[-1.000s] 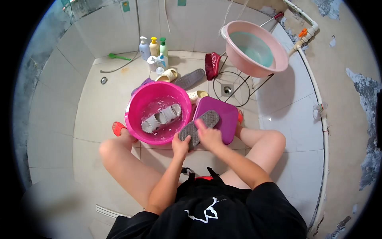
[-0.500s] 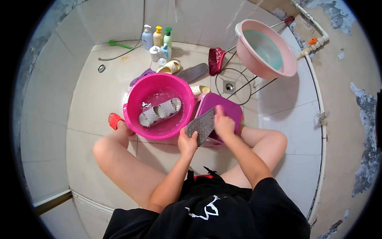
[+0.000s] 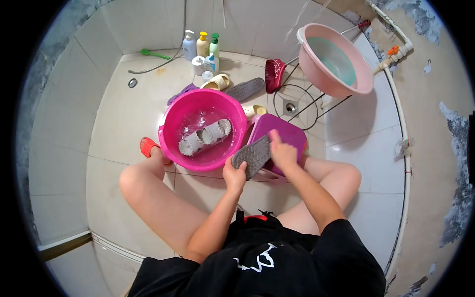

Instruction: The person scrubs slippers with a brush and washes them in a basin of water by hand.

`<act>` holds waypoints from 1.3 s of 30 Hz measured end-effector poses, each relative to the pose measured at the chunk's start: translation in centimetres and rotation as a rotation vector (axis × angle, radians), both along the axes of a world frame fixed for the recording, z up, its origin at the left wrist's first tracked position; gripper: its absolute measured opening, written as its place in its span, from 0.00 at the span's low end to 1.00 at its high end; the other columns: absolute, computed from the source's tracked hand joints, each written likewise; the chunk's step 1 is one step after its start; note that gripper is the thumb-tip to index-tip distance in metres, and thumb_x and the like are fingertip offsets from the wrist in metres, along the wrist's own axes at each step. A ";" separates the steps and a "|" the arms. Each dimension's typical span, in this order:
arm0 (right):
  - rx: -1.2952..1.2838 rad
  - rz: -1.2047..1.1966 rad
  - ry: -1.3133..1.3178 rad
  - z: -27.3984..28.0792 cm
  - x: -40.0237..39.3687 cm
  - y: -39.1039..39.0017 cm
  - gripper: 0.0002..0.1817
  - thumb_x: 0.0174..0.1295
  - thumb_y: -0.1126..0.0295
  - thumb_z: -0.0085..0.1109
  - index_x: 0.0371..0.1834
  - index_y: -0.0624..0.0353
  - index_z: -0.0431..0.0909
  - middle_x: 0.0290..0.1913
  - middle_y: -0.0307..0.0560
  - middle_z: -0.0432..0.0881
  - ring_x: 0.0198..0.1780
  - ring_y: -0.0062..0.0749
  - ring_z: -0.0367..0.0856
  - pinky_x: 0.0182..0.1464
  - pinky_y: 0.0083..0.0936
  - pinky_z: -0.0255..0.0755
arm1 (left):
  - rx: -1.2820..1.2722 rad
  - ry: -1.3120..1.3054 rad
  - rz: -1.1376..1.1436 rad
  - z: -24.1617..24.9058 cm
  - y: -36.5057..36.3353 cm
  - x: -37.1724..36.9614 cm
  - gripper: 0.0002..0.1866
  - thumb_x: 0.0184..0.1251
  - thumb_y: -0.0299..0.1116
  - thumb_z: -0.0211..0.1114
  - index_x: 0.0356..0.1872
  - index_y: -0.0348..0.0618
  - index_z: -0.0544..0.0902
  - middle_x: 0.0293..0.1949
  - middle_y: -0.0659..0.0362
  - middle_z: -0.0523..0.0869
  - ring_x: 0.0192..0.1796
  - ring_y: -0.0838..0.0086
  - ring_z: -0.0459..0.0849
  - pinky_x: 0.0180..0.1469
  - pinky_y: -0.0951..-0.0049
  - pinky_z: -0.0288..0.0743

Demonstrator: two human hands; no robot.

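Since the left hand (image 3: 234,174) alone visibly clamps the grey sole (image 3: 253,159), pressure from the right hand (image 3: 284,154), grip unclear, could twist it loose; the pink basin (image 3: 172,117) stands near.

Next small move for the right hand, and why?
I'd probably sweep the right hand along the grey slipper toward the left hand. The left hand grips one end, bracing it; the right is by the opposite end, and the textured face between them is turned up, within easy reach.

Grey patterned slipper (image 3: 253,157), hot-pink basin (image 3: 171,121)
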State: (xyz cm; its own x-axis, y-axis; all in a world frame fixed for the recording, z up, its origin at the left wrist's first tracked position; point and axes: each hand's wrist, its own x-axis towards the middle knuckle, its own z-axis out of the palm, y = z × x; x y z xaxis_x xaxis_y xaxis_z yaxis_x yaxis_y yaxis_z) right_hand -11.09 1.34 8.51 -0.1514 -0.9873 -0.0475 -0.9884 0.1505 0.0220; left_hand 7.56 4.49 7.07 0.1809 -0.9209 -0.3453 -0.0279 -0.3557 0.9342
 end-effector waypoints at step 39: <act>0.109 0.227 -0.105 3.6 5.7 2.7 0.27 0.67 0.56 0.42 0.69 0.45 0.55 0.22 0.56 0.82 0.24 0.51 0.83 0.28 0.48 0.77 | 0.159 0.555 0.092 -0.3 -1.7 -0.1 0.23 0.65 0.23 0.61 0.62 0.35 0.70 0.50 0.53 0.81 0.48 0.70 0.81 0.53 0.71 0.75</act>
State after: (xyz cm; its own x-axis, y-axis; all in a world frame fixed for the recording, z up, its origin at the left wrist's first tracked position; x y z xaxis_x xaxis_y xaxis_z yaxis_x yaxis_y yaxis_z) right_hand -5.34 4.03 12.13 0.0850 -0.9836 -0.1594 -0.9943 -0.0733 -0.0780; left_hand 7.41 2.77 6.79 0.0106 -0.8391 -0.5439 0.4884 -0.4703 0.7350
